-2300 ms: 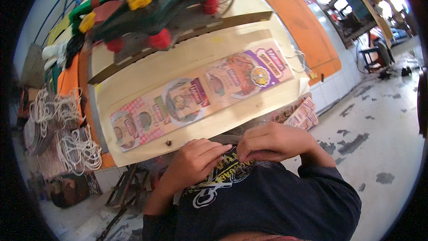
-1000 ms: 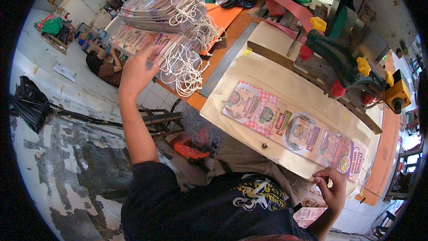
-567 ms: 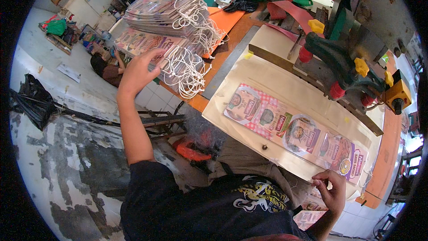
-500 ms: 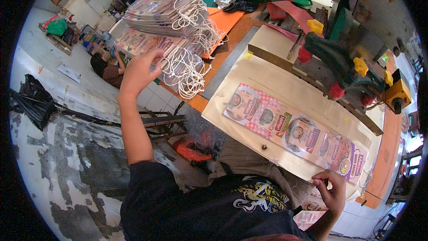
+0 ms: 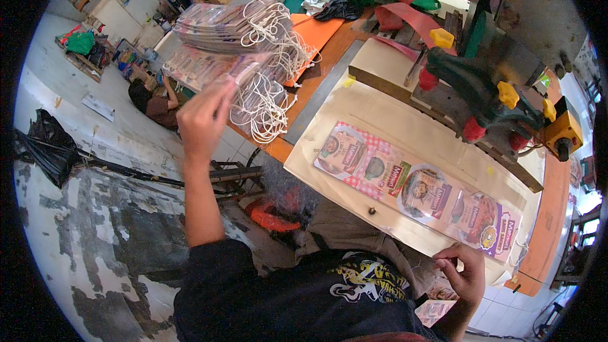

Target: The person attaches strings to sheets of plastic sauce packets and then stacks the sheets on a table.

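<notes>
Printed bag [image 5: 244, 66]: flat, glossy, pink-toned, with a white cord handle; raised off the stack, pinched at its lower corner by the left hand [image 5: 204, 117], arm stretched out to the left.

Stack of bags [image 5: 225, 25]: the same kind, piled flat on the orange table [image 5: 316, 31], white cord loops [image 5: 266, 104] spilling over the near edge.

Printed sheet [image 5: 418, 190]: long strip of round and checked pictures, lying flat on the pale wooden board [image 5: 405, 126].

Right hand [image 5: 465, 272]: curled near the board's lower edge, fingertips seemingly pinching something thin; what it is cannot be made out.

Green machine [image 5: 487, 95] with red and yellow knobs: behind the board.

Black sack [image 5: 44, 145]: on the floor, contents hidden
</notes>
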`<state>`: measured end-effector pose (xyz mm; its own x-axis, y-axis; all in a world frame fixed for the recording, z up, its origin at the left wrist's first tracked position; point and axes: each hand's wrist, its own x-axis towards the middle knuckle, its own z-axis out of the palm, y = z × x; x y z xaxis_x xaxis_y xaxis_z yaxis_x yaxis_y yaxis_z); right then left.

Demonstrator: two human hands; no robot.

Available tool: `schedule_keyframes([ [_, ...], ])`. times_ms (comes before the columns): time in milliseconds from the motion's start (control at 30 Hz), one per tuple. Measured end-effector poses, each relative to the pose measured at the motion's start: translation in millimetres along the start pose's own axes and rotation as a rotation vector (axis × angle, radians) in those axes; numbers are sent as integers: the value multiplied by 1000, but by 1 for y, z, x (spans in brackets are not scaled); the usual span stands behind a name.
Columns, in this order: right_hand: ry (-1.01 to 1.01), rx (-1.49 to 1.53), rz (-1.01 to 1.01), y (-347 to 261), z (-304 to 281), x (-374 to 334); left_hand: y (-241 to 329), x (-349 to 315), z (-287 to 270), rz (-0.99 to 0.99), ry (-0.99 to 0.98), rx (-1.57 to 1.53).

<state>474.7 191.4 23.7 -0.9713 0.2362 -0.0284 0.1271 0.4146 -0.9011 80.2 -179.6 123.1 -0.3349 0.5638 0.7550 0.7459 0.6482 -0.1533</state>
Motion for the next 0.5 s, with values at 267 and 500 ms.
schedule_keyframes([
  [267, -114, 508, -106, -33, 44, 52, 146, -26, -7, 302, 46, -422],
  [500, 70, 955, 22, -23, 78, 73, 235, -58, 15, 452, -2, -884],
])
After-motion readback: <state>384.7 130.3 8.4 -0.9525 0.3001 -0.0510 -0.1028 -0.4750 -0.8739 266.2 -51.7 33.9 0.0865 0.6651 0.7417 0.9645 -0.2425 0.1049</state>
